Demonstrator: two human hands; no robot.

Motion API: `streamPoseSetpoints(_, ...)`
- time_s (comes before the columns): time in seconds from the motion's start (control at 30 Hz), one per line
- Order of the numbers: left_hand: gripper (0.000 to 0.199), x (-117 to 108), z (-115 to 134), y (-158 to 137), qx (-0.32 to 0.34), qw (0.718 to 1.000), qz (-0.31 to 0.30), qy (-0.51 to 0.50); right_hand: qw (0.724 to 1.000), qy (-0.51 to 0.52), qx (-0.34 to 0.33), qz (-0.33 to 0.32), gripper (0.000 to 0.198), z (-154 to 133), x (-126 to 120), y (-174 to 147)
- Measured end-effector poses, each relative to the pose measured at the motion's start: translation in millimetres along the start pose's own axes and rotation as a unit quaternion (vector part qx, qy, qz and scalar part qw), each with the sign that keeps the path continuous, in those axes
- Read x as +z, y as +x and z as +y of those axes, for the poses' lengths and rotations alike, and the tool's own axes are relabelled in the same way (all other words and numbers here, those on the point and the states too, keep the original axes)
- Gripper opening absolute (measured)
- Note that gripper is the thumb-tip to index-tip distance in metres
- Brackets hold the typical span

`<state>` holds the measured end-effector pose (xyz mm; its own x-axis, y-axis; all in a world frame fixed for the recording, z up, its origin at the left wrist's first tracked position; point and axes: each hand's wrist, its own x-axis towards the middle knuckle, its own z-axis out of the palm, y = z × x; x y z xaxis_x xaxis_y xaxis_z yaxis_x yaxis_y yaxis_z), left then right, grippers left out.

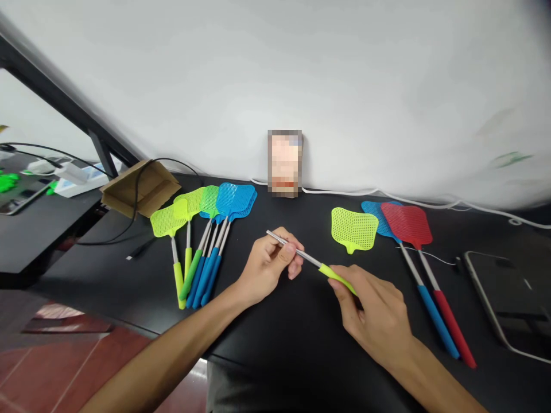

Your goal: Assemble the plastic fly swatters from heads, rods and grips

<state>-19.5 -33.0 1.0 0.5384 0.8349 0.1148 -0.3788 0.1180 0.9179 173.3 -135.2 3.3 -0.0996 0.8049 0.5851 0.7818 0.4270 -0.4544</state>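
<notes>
Between my hands is a fly swatter handle [310, 261], a metal rod with a yellow-green grip and no head on it. My left hand [272, 261] pinches the rod near its bare metal end. Around the yellow-green grip, my right hand [374, 310] is closed. A loose yellow-green swatter head [354, 229] lies on the black table beyond my right hand. To its right lie a blue fly swatter [411, 264] and a red fly swatter [426, 267], side by side. Several yellow-green, green and blue fly swatters [210, 246] lie together left of my left hand.
A brown cardboard box [142, 189] with a black cable over it stands at the back left. Against the wall leans a blurred-out upright object [284, 163]. A white cable [344, 191] runs along the wall. At the right lies a dark phone-like device [512, 304].
</notes>
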Motion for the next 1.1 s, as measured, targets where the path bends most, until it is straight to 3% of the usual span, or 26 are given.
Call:
streamPoseSetpoints(0.07, 0.019, -5, -3, 1, 0.013, 1.000, -0.023, 0.008, 0.983, 0.128, 0.121, -0.051, 0.007, -5, 1, 0)
streamPoseSetpoints(0.1, 0.019, -7, -4, 1, 0.015, 0.999, -0.031, 0.017, 0.954, 0.210, 0.194, -0.087, 0.010, -7, 2, 1)
streamPoseSetpoints(0.13, 0.019, -8, -5, 1, 0.014, 0.999, -0.037, 0.027, 0.908, 0.298, 0.268, -0.124, 0.018, -10, 3, 1)
streamPoseSetpoints(0.23, 0.025, -10, -6, 2, -0.015, 0.998, -0.044, 0.043, 0.714, 0.518, 0.425, -0.201, 0.034, -17, 8, 2)
streamPoseSetpoints(0.27, 0.028, -8, -7, 2, -0.033, 0.998, -0.044, 0.038, 0.665, 0.558, 0.446, -0.216, 0.036, -19, 9, 3)
streamPoseSetpoints(0.3, 0.031, -6, -7, 2, -0.054, 0.997, -0.042, 0.027, 0.638, 0.580, 0.451, -0.233, 0.037, -21, 9, 4)
streamPoseSetpoints(0.33, 0.034, -3, -8, 2, -0.075, 0.996, -0.040, 0.012, 0.635, 0.585, 0.438, -0.250, 0.038, -22, 10, 5)
streamPoseSetpoints(0.37, 0.037, 1, -8, 2, -0.099, 0.994, -0.042, -0.007, 0.655, 0.575, 0.413, -0.266, 0.039, -22, 9, 6)
streamPoseSetpoints(0.47, 0.047, 11, -10, -1, -0.172, 0.982, -0.058, -0.052, 0.766, 0.487, 0.333, -0.255, 0.045, -18, 5, 10)
streamPoseSetpoints(0.53, 0.052, 15, -10, -3, -0.227, 0.969, -0.079, -0.057, 0.815, 0.435, 0.332, -0.192, 0.044, -11, 4, 11)
streamPoseSetpoints(0.6, 0.052, 15, -9, -6, -0.265, 0.957, -0.106, -0.044, 0.823, 0.421, 0.359, -0.129, 0.036, -3, 4, 11)
streamPoseSetpoints(0.67, 0.052, 15, -7, -7, -0.284, 0.949, -0.131, -0.030, 0.813, 0.436, 0.374, -0.094, 0.030, 3, 5, 10)
streamPoseSetpoints(1.0, 0.054, 20, -1, -7, -0.324, 0.932, -0.161, 0.011, 0.814, 0.458, 0.356, -0.018, 0.025, 1, 22, 6)
streamPoseSetpoints(1.1, 0.054, 19, -2, -8, -0.330, 0.929, -0.166, 0.006, 0.835, 0.419, 0.346, 0.084, 0.026, 24, 7, 13)
